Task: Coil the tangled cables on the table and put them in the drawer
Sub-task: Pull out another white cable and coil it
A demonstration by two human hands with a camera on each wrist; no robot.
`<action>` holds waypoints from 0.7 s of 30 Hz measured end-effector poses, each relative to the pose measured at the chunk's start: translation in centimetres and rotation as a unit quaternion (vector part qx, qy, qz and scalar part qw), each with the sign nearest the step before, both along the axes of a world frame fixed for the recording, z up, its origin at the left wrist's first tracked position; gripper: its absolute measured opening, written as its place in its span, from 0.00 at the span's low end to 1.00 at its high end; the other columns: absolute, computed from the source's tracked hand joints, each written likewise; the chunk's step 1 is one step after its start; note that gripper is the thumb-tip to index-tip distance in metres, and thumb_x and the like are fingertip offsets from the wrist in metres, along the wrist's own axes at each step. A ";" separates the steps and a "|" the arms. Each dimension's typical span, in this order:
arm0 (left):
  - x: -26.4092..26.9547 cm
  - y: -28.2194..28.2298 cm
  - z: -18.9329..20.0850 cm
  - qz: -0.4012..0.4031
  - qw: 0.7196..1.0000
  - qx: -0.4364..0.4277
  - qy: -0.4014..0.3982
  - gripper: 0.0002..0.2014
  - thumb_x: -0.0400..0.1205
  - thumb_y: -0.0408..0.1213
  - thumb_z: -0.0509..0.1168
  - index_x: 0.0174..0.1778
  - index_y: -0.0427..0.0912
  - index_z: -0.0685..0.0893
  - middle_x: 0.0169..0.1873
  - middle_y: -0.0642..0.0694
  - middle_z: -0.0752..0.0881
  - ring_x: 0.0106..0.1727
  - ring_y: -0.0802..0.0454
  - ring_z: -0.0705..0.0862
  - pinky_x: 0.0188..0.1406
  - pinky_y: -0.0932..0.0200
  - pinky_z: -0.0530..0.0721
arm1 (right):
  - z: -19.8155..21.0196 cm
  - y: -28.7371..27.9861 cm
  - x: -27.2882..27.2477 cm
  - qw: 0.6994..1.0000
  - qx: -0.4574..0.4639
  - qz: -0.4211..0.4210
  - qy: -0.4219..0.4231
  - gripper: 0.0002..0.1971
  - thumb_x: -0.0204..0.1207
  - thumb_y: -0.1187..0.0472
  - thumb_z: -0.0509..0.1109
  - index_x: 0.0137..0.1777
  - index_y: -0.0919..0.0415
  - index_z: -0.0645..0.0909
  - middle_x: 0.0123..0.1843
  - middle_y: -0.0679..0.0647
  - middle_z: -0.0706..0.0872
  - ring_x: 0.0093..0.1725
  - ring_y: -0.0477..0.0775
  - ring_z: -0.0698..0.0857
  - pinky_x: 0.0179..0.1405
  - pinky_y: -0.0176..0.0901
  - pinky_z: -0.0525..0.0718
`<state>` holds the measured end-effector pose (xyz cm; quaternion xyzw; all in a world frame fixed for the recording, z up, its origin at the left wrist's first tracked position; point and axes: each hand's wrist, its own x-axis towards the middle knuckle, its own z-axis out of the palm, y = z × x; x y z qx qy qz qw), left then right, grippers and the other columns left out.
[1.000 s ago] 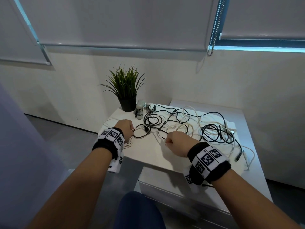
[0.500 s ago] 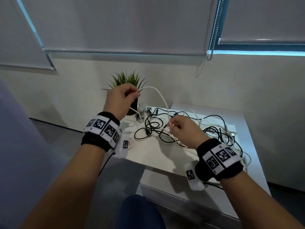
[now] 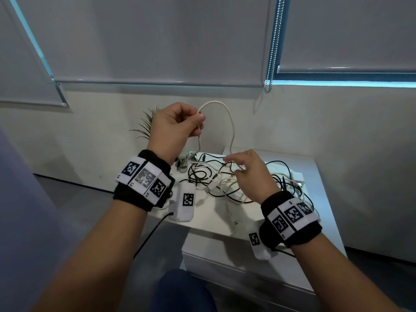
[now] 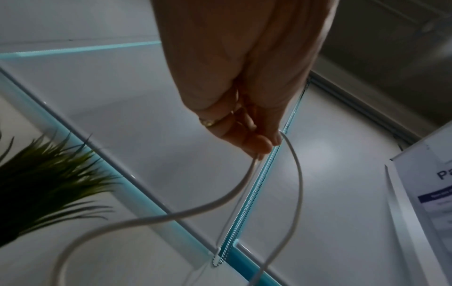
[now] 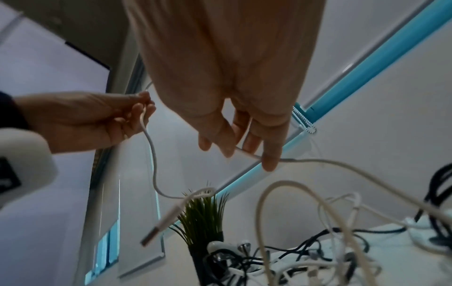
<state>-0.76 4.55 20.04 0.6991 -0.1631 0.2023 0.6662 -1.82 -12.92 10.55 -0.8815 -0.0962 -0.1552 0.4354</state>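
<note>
My left hand is raised above the table's back left and pinches a white cable between thumb and fingers. The cable arches over and drops to my right hand, low over the tangle. There it runs between the loosely bent fingers. The short end below the left hand hangs free with a USB plug. A tangle of black and white cables lies on the white table. The drawer front below the tabletop is closed.
A potted green plant stands at the table's back left, partly behind my left hand. A small white and metal object lies beside it. A bead chain hangs from the blinds. The white wall is close behind the table.
My left hand has lifted the white cable from the table to well above the plant. My right hand followed along the cable, rose a little and loosened its fingers.
</note>
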 end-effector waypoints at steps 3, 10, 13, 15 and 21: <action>-0.3 -0.7 -0.1 -0.016 0.999 -0.034 0.012 0.05 0.77 0.25 0.68 0.38 0.38 0.81 0.30 0.44 0.84 0.31 0.57 0.85 0.30 0.68 0.84 | -0.9 -0.7 -0.2 0.997 -0.077 0.017 0.010 0.32 0.69 0.83 0.60 0.64 0.51 0.83 0.54 0.53 0.69 0.60 0.53 0.72 0.58 0.29 0.65; -0.2 -1.6 -0.1 -0.031 0.995 -0.094 0.016 0.09 0.78 0.23 0.65 0.39 0.42 0.78 0.26 0.48 0.86 0.30 0.54 0.84 0.30 0.67 0.83 | -1.2 -1.6 -0.4 0.998 -0.043 0.010 -0.033 0.11 0.74 0.63 0.72 0.53 0.51 0.89 0.49 0.57 0.77 0.55 0.56 0.75 0.54 0.37 0.69; 0.2 -1.4 -0.9 -0.012 0.993 -0.111 0.024 0.12 0.79 0.21 0.64 0.42 0.44 0.73 0.31 0.40 0.84 0.32 0.50 0.86 0.30 0.66 0.84 | -0.3 -2.4 -0.9 0.998 0.029 0.005 -0.054 0.09 0.79 0.59 0.68 0.54 0.51 0.88 0.50 0.56 0.76 0.57 0.54 0.76 0.54 0.33 0.68; 0.4 -1.2 -1.9 0.000 0.996 -0.073 0.051 0.11 0.80 0.21 0.62 0.41 0.44 0.76 0.36 0.40 0.82 0.36 0.48 0.86 0.31 0.67 0.85 | 0.5 -3.2 -1.3 0.998 0.048 -0.015 -0.048 0.10 0.81 0.56 0.66 0.57 0.51 0.87 0.48 0.50 0.74 0.57 0.52 0.76 0.54 0.33 0.69; 0.9 -1.4 -6.2 0.029 0.982 0.072 0.170 0.07 0.82 0.29 0.63 0.52 0.33 0.84 0.36 0.41 0.86 0.31 0.59 0.86 0.38 0.69 0.86 | 2.0 -5.8 -1.8 0.990 0.135 -0.017 0.028 0.12 0.78 0.57 0.68 0.45 0.67 0.86 0.22 0.43 0.67 0.23 0.43 0.64 0.27 0.38 0.65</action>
